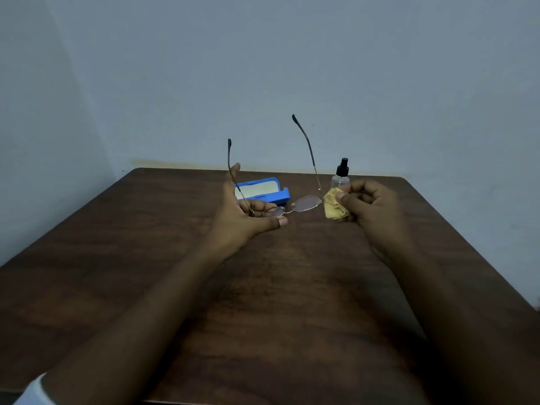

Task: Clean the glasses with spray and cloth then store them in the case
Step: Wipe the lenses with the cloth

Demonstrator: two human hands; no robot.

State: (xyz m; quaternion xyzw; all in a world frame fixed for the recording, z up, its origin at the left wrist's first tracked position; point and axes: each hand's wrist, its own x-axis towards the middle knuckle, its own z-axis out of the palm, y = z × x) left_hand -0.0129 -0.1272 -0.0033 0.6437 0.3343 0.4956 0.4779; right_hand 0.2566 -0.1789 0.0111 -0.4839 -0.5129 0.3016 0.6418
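Observation:
Thin gold-rimmed glasses (pixel 305 203) hang above the table with both temple arms open and pointing up and away. My left hand (pixel 248 213) grips them at the left lens and hinge, which its fingers partly hide. My right hand (pixel 369 207) pinches a crumpled yellow cloth (pixel 333 204) that touches the outer edge of the right lens. A blue case (pixel 263 190) lies open behind my left hand, pale lining showing. A small clear spray bottle (pixel 341 176) with a black nozzle stands upright behind the cloth.
A dark brown wooden table (pixel 277 302) fills the lower view, pushed against a pale grey-blue wall. Its back edge runs just behind the case and bottle. A white sleeve cuff (pixel 32 390) shows at the bottom left.

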